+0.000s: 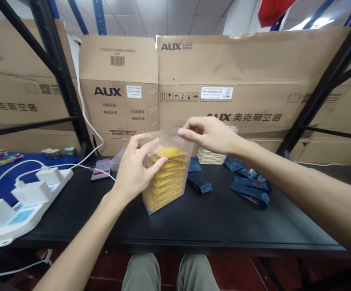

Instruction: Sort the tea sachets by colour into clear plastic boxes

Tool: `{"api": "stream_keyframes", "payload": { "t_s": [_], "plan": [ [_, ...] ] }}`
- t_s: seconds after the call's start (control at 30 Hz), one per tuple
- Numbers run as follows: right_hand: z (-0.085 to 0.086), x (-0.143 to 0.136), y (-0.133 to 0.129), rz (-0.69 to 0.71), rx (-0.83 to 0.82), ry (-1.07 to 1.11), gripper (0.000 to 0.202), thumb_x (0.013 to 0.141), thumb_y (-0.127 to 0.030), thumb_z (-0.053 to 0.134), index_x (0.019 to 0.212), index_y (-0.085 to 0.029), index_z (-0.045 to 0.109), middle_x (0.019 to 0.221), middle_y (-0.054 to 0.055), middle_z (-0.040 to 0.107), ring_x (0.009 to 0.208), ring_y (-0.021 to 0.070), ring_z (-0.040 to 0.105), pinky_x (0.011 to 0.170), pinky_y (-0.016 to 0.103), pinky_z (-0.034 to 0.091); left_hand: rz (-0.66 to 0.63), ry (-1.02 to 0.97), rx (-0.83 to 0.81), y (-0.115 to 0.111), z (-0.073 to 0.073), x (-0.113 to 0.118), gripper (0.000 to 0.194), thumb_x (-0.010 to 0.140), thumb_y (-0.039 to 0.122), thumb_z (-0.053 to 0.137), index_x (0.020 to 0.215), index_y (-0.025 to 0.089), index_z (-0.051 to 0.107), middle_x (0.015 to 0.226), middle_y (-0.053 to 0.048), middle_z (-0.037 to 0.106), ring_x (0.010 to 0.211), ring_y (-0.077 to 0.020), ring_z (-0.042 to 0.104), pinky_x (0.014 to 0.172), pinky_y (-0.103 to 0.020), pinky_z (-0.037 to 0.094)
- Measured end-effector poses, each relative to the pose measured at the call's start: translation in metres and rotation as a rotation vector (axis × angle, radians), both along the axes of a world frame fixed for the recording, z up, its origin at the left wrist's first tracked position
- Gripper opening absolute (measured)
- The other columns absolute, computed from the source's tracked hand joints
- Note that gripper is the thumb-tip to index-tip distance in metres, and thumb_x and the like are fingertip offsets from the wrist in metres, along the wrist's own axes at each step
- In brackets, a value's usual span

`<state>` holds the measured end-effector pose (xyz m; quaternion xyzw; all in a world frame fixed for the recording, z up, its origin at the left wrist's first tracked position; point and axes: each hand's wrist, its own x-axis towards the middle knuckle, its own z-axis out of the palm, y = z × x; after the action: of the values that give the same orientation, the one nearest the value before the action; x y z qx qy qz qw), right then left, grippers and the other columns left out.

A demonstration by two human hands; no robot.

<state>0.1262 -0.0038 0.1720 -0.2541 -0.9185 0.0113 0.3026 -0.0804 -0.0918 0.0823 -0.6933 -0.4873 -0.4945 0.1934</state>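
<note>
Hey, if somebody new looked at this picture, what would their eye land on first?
Most likely the clear box of yellow packets near the center, with the left hand at its left side and the right hand at its top edge. Next might come the big cardboard panels marked AUX behind the black table, then the white power strip at the left.

Two hands, one clear box
</note>
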Motion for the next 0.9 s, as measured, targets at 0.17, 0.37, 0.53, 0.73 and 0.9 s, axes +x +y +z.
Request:
{"api": "stream_keyframes", "payload": {
  "t_s": [0.17,0.37,0.53,0.73,0.9],
  "plan": [
    [-0.017,0.012,0.009,0.138,0.264,-0.001,0.037,0.081,-0.054,0.068,0.090,-0.020,0.061,0.124,0.015,0.059,0.115,0.0302,0.055,0.096,0.045,0.045,-0.049,-0.025,0.048,0.002,-0.005,0.002,0.038,0.084,0.033,0.070,0.118,0.023,0.053,0.114,-0.004,0.064,0.108,-0.0199,0.064,0.097,-0.039,0.053],
    [-0.032,0.021,0.006,0.070,0.154,-0.019,0.045,0.090,-0.048,0.058,0.124,-0.020,0.050,0.106,0.011,0.068,0.096,0.0266,0.065,0.085,0.043,0.051,-0.025,0.018,-0.015,0.000,-0.002,-0.001,0.034,0.085,0.038,0.067,0.112,0.022,0.055,0.111,-0.005,0.068,0.105,-0.0215,0.065,0.094,-0.040,0.053],
    [-0.038,0.019,0.007,0.071,0.222,0.030,0.046,0.093,-0.045,0.054,0.131,-0.020,0.049,0.119,0.015,0.060,0.106,0.0290,0.061,0.092,0.048,0.051,-0.073,0.051,0.012,-0.005,0.001,0.003,0.017,0.094,0.033,0.053,0.097,0.021,0.065,0.108,-0.006,0.071,0.116,-0.0225,0.062,0.102,-0.040,0.049],
    [-0.040,0.017,0.008,0.064,0.215,-0.086,0.050,0.098,-0.048,0.043,0.141,-0.022,0.050,0.127,0.014,0.054,0.117,0.0289,0.055,0.103,0.050,0.046,0.002,-0.120,0.035,-0.007,-0.007,0.010,0.031,0.089,0.039,0.062,0.114,0.021,0.058,0.126,-0.008,0.067,0.116,-0.0225,0.064,0.100,-0.039,0.052],
    [-0.040,0.017,0.005,0.047,0.231,-0.141,0.049,0.099,-0.046,0.041,0.139,-0.022,0.054,0.122,0.014,0.060,0.115,0.0310,0.054,0.102,0.055,0.045,-0.038,-0.168,0.039,-0.006,-0.012,0.010,0.030,0.089,0.039,0.062,0.113,0.022,0.056,0.126,-0.008,0.067,0.122,-0.0227,0.061,0.104,-0.042,0.050]
  ]
}}
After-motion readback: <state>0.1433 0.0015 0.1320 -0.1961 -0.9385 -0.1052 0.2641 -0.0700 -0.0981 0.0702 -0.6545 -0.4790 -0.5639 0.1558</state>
